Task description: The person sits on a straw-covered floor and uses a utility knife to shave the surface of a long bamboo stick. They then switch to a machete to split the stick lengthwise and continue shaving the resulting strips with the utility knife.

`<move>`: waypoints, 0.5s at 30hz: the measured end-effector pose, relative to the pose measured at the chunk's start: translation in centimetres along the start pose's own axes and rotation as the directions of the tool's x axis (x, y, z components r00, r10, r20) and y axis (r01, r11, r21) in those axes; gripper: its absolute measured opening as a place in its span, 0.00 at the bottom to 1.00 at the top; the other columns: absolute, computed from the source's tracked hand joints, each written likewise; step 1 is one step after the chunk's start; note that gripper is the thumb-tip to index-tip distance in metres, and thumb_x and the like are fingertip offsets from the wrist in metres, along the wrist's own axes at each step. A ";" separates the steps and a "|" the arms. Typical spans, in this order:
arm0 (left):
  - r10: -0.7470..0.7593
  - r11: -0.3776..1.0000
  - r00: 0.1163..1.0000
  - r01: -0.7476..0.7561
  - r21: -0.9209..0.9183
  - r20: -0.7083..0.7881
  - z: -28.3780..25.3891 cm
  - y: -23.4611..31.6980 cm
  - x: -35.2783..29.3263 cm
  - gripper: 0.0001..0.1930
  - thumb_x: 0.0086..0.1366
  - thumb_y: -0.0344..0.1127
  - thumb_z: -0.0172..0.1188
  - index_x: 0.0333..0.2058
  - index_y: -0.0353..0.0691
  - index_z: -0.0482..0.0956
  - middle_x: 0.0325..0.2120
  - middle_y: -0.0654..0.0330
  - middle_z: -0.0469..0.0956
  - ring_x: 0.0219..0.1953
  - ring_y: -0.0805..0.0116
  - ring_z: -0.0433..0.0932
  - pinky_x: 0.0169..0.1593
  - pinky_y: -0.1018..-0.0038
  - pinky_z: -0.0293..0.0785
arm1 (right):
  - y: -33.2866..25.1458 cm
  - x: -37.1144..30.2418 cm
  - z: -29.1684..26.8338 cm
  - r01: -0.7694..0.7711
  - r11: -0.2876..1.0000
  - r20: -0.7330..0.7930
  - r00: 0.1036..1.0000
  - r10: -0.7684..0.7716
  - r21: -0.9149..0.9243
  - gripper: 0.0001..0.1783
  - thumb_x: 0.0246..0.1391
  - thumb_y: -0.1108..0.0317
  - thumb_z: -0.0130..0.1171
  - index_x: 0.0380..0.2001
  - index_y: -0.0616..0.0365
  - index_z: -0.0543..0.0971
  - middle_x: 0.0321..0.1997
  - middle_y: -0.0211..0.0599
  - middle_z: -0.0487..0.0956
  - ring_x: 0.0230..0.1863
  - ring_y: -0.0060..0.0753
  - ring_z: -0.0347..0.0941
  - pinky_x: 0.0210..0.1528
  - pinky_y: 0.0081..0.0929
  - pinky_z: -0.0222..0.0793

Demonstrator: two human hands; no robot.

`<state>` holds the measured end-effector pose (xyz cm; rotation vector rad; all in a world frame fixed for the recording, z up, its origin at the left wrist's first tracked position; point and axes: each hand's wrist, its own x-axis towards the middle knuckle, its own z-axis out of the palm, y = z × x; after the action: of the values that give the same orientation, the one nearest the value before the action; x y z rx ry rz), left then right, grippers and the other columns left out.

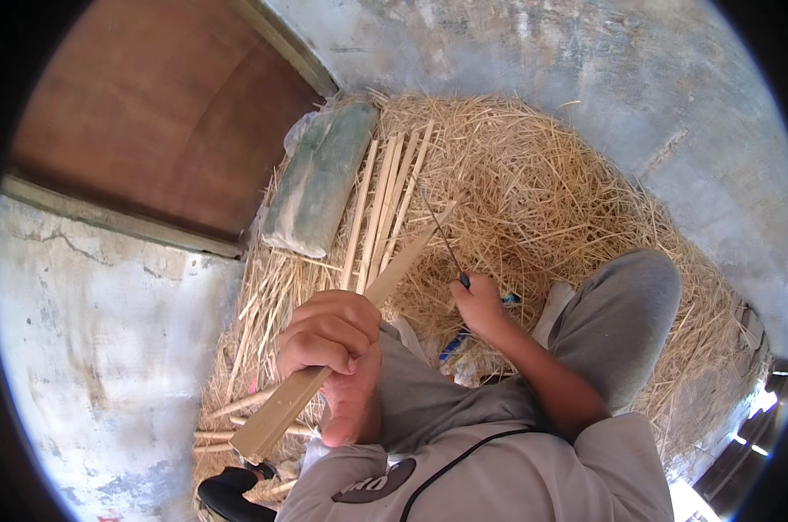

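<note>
My left hand is closed around a long, flat strip of pale wood or bamboo. The strip slants from its thick, square-cut end at the lower left to a narrow far end. My right hand grips a thin-bladed knife by its dark handle, with the blade pointing up and away. In the picture the blade crosses the strip close to its narrow end; whether they touch I cannot tell. Beyond my left hand, several similar pale strips lie side by side on the straw.
Loose straw and shavings cover the floor around my bent legs. A greenish plastic-wrapped bundle lies at the far left beside the strips. Rough plastered walls and a brown panel close in the corner. A black object sits at lower left.
</note>
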<state>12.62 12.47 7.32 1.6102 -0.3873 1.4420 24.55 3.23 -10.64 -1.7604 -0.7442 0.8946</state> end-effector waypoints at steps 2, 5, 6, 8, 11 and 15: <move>0.027 1.000 1.000 -0.027 -0.012 -0.008 -0.2 -0.2 0.2 0.39 0.55 0.80 0.59 0.24 0.45 0.63 0.12 0.68 0.61 0.10 0.76 0.58 0.12 0.77 0.53 | -0.6 0.5 -1.1 -0.008 0.998 -0.037 0.999 0.006 -0.065 0.14 0.61 0.65 0.55 0.27 0.66 0.78 0.18 0.41 0.78 0.20 0.37 0.75 0.27 0.38 0.68; 0.019 1.000 0.998 -0.020 -0.010 -0.051 0.2 -0.2 0.4 0.39 0.58 0.81 0.53 0.24 0.44 0.63 0.12 0.67 0.60 0.10 0.76 0.56 0.13 0.76 0.51 | -6.0 -0.4 -3.0 0.149 0.979 -0.239 0.964 -0.113 0.139 0.15 0.63 0.67 0.53 0.22 0.61 0.75 0.15 0.36 0.74 0.18 0.32 0.72 0.23 0.32 0.65; 0.002 1.000 0.997 -0.003 -0.017 -0.076 0.3 -0.2 0.7 0.39 0.60 0.81 0.50 0.24 0.44 0.63 0.12 0.67 0.60 0.10 0.76 0.55 0.13 0.76 0.50 | -6.8 -0.3 -3.8 0.249 0.921 -0.291 0.943 -0.160 0.301 0.15 0.63 0.67 0.52 0.21 0.59 0.74 0.15 0.33 0.73 0.17 0.29 0.70 0.22 0.30 0.63; -0.027 0.999 0.993 0.024 -0.035 -0.112 0.1 -0.4 1.0 0.39 0.62 0.81 0.44 0.24 0.44 0.62 0.12 0.67 0.60 0.11 0.76 0.54 0.13 0.76 0.49 | -7.8 -0.3 -5.4 0.435 0.698 -0.418 0.884 -0.211 0.568 0.17 0.65 0.68 0.51 0.20 0.55 0.72 0.14 0.29 0.70 0.15 0.23 0.66 0.20 0.25 0.60; -0.051 0.998 0.991 0.045 -0.052 -0.123 -0.2 -0.4 1.4 0.39 0.65 0.81 0.38 0.24 0.44 0.62 0.11 0.67 0.59 0.11 0.76 0.53 0.14 0.76 0.49 | -10.0 -0.6 -3.4 0.635 0.384 -0.656 0.749 -0.096 0.670 0.18 0.67 0.67 0.49 0.19 0.51 0.69 0.14 0.26 0.68 0.14 0.19 0.61 0.19 0.22 0.57; -0.035 0.998 0.992 0.028 -0.064 -0.123 1.7 -1.0 1.9 0.40 0.65 0.82 0.36 0.24 0.45 0.62 0.11 0.67 0.58 0.11 0.76 0.52 0.14 0.77 0.48 | -1.7 0.1 0.0 -0.185 0.953 0.168 0.975 0.146 0.242 0.18 0.62 0.59 0.56 0.25 0.62 0.76 0.16 0.37 0.72 0.17 0.32 0.69 0.22 0.39 0.64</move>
<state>14.94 12.30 8.83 1.4624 -0.3305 1.4831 24.50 3.86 -9.08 -1.5545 -0.5508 1.1912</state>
